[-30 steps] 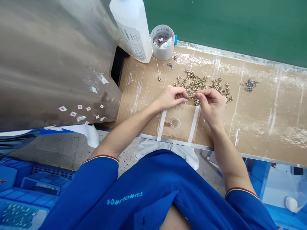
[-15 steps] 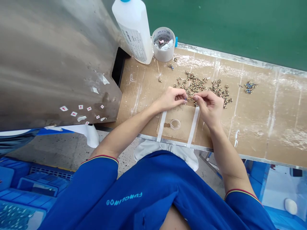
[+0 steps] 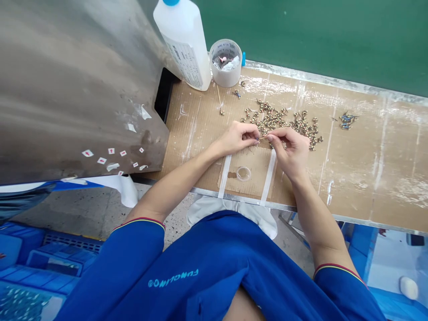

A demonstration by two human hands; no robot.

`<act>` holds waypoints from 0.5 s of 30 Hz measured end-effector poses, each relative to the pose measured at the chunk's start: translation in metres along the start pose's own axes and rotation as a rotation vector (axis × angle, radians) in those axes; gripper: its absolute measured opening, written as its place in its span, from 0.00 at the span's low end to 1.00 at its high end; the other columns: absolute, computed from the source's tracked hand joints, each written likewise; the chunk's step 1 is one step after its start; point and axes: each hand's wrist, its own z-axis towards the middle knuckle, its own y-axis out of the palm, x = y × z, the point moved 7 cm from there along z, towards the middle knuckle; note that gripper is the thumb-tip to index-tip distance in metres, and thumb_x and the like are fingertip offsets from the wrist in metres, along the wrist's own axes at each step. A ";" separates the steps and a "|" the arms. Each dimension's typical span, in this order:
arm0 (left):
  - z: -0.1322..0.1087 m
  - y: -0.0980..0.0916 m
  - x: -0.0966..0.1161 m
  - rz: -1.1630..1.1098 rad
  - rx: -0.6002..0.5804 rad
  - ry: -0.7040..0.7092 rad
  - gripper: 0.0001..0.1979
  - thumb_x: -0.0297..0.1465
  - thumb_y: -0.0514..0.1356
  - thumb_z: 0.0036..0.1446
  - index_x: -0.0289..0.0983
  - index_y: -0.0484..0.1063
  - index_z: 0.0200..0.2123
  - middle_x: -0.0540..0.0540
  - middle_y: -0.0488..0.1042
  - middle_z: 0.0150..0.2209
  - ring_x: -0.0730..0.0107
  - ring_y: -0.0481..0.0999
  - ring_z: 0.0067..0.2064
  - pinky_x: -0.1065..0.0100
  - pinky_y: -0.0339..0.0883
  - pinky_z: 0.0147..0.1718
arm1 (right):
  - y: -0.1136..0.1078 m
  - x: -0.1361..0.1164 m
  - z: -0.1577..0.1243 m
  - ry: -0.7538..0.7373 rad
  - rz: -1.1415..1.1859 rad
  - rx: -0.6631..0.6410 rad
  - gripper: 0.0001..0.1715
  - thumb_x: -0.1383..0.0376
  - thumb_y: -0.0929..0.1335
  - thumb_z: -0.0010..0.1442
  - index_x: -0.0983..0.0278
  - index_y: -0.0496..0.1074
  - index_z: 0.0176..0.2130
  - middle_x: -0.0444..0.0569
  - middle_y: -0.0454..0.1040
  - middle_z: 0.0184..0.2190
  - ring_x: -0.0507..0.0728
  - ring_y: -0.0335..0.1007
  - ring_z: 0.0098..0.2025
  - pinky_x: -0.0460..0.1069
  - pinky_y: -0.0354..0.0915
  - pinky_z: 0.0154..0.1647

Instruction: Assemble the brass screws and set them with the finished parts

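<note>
My left hand is closed, thumb and fingertips pinching a small part; the fingers hide most of it. My right hand pinches a thin wooden stick, its tip reaching the part at the left fingertips. Just beyond both hands spreads a pile of small brass-coloured metal parts. Below them on a taped cardboard patch stands a small clear round dish.
A white bottle and a tape roll holding scraps stand at the back left. A small group of bluish parts lies to the right. At left rises a metal panel; a green surface lies beyond the cardboard-covered bench.
The whole view has shifted very slightly. Both hands keep their pinch, with the stick still held against the small part.
</note>
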 end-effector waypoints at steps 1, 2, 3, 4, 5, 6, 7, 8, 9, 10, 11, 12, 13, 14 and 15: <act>0.000 0.000 0.000 -0.003 0.000 -0.003 0.04 0.30 0.66 0.54 0.35 0.78 0.32 0.49 0.78 0.28 0.74 0.73 0.29 0.71 0.66 0.31 | 0.000 0.000 0.000 0.002 -0.004 0.004 0.21 0.47 0.68 0.69 0.59 0.77 0.34 0.47 0.81 0.31 0.57 0.77 0.34 0.53 0.73 0.39; 0.000 -0.001 0.000 -0.007 0.001 -0.006 0.04 0.30 0.66 0.54 0.35 0.78 0.32 0.49 0.78 0.28 0.74 0.73 0.29 0.72 0.66 0.31 | 0.000 0.001 0.000 0.005 -0.009 0.013 0.21 0.46 0.68 0.69 0.59 0.77 0.34 0.47 0.80 0.31 0.56 0.77 0.34 0.52 0.74 0.38; 0.000 -0.001 0.000 -0.012 0.004 -0.008 0.04 0.30 0.67 0.54 0.35 0.78 0.32 0.49 0.78 0.28 0.74 0.73 0.29 0.71 0.66 0.31 | -0.001 0.001 0.000 0.009 -0.012 0.023 0.22 0.46 0.68 0.68 0.59 0.77 0.34 0.46 0.80 0.31 0.56 0.77 0.33 0.52 0.74 0.38; 0.000 -0.001 0.000 -0.017 0.007 -0.010 0.04 0.30 0.67 0.54 0.35 0.78 0.32 0.49 0.78 0.28 0.74 0.73 0.29 0.71 0.66 0.31 | -0.003 0.001 -0.001 0.017 -0.006 0.035 0.22 0.46 0.69 0.68 0.59 0.77 0.34 0.46 0.80 0.31 0.56 0.77 0.33 0.52 0.73 0.37; -0.001 -0.001 0.000 -0.020 0.008 -0.013 0.04 0.30 0.67 0.54 0.35 0.78 0.32 0.49 0.78 0.28 0.74 0.74 0.30 0.71 0.66 0.32 | -0.007 0.000 -0.001 0.030 0.013 0.045 0.22 0.45 0.69 0.68 0.59 0.77 0.34 0.46 0.80 0.31 0.56 0.77 0.33 0.52 0.73 0.37; -0.001 -0.001 0.000 -0.023 0.006 -0.016 0.04 0.30 0.67 0.54 0.34 0.78 0.32 0.49 0.78 0.29 0.73 0.74 0.30 0.71 0.66 0.32 | -0.010 0.000 -0.001 0.045 0.051 0.048 0.21 0.46 0.69 0.68 0.59 0.77 0.35 0.47 0.80 0.31 0.56 0.77 0.33 0.52 0.73 0.36; -0.001 -0.001 0.000 -0.025 0.003 -0.018 0.04 0.30 0.67 0.54 0.34 0.78 0.32 0.49 0.79 0.29 0.73 0.74 0.30 0.71 0.66 0.32 | -0.014 -0.002 -0.001 0.055 0.104 0.039 0.21 0.46 0.70 0.68 0.59 0.77 0.35 0.47 0.80 0.31 0.56 0.77 0.33 0.51 0.73 0.35; -0.001 -0.001 -0.001 -0.027 0.000 -0.018 0.04 0.29 0.67 0.54 0.34 0.79 0.32 0.48 0.79 0.29 0.73 0.74 0.30 0.71 0.66 0.32 | -0.016 -0.006 -0.001 0.054 0.170 0.004 0.20 0.47 0.70 0.67 0.59 0.77 0.35 0.47 0.79 0.31 0.56 0.77 0.33 0.51 0.73 0.35; -0.001 -0.001 -0.001 -0.029 -0.001 -0.016 0.04 0.29 0.67 0.54 0.34 0.79 0.32 0.48 0.79 0.30 0.73 0.74 0.30 0.71 0.66 0.32 | -0.015 -0.012 -0.001 0.038 0.239 -0.066 0.18 0.48 0.71 0.67 0.59 0.78 0.35 0.47 0.79 0.31 0.55 0.76 0.33 0.51 0.73 0.35; -0.001 -0.001 -0.001 -0.033 -0.001 -0.011 0.03 0.28 0.67 0.54 0.34 0.78 0.32 0.48 0.79 0.30 0.73 0.75 0.31 0.71 0.67 0.33 | -0.012 -0.019 -0.002 0.005 0.300 -0.169 0.17 0.50 0.72 0.67 0.59 0.78 0.35 0.47 0.79 0.31 0.55 0.76 0.33 0.51 0.72 0.35; 0.000 -0.001 -0.001 -0.038 0.001 -0.005 0.03 0.28 0.67 0.54 0.34 0.78 0.32 0.49 0.79 0.30 0.73 0.75 0.31 0.71 0.67 0.33 | -0.006 -0.028 -0.004 -0.037 0.342 -0.289 0.15 0.52 0.73 0.67 0.59 0.78 0.34 0.46 0.79 0.31 0.55 0.76 0.34 0.51 0.72 0.36; 0.000 -0.001 -0.001 -0.047 0.002 0.000 0.03 0.28 0.67 0.54 0.34 0.78 0.32 0.49 0.79 0.30 0.73 0.75 0.31 0.71 0.67 0.33 | 0.001 -0.035 -0.008 -0.078 0.360 -0.409 0.14 0.53 0.73 0.67 0.59 0.78 0.33 0.46 0.78 0.31 0.55 0.75 0.34 0.50 0.72 0.37; 0.000 -0.002 -0.001 -0.061 0.004 0.003 0.03 0.28 0.67 0.54 0.34 0.78 0.32 0.49 0.79 0.29 0.73 0.75 0.31 0.71 0.67 0.33 | 0.009 -0.041 -0.013 -0.113 0.356 -0.515 0.14 0.54 0.72 0.68 0.60 0.79 0.33 0.47 0.78 0.32 0.54 0.75 0.35 0.50 0.71 0.37; 0.000 -0.002 -0.001 -0.080 0.008 0.006 0.03 0.28 0.67 0.54 0.34 0.78 0.32 0.49 0.78 0.29 0.73 0.75 0.31 0.71 0.67 0.33 | 0.016 -0.046 -0.018 -0.140 0.337 -0.595 0.14 0.55 0.71 0.69 0.60 0.79 0.34 0.47 0.77 0.33 0.54 0.74 0.35 0.50 0.70 0.38; -0.001 -0.003 -0.001 -0.103 0.012 0.007 0.04 0.29 0.67 0.54 0.34 0.78 0.32 0.48 0.78 0.29 0.73 0.75 0.31 0.71 0.67 0.33 | 0.023 -0.048 -0.022 -0.161 0.309 -0.646 0.15 0.55 0.70 0.70 0.60 0.80 0.34 0.47 0.76 0.33 0.54 0.73 0.36 0.50 0.69 0.38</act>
